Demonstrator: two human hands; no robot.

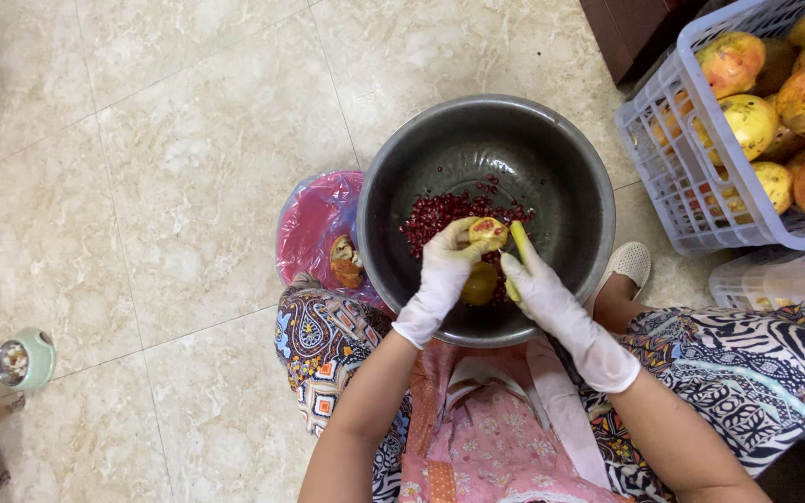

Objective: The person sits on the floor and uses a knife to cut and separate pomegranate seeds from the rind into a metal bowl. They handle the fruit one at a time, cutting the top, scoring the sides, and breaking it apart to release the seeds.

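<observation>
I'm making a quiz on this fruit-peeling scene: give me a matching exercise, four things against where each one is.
Things:
1. dark red seeds
2. whole yellow-red pomegranates
3. small green pet bowl
4. piece of pomegranate rind

Places:
A. on the pink plastic bag
B. in the round dark metal basin
C. on the floor, far left
D. in the pale lilac plastic basket

Pairs: 1-B, 2-D, 3-C, 4-A

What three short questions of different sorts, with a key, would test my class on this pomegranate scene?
1. True or false: the metal bowl holds loose red seeds.
2. Which hand holds the pomegranate piece: A left, B right?
3. Fill in: whole pomegranates sit in a pale plastic ____.

Key: 1 true. 2 A, the left hand; the right hand holds a yellowish strip. 3 basket.
</observation>
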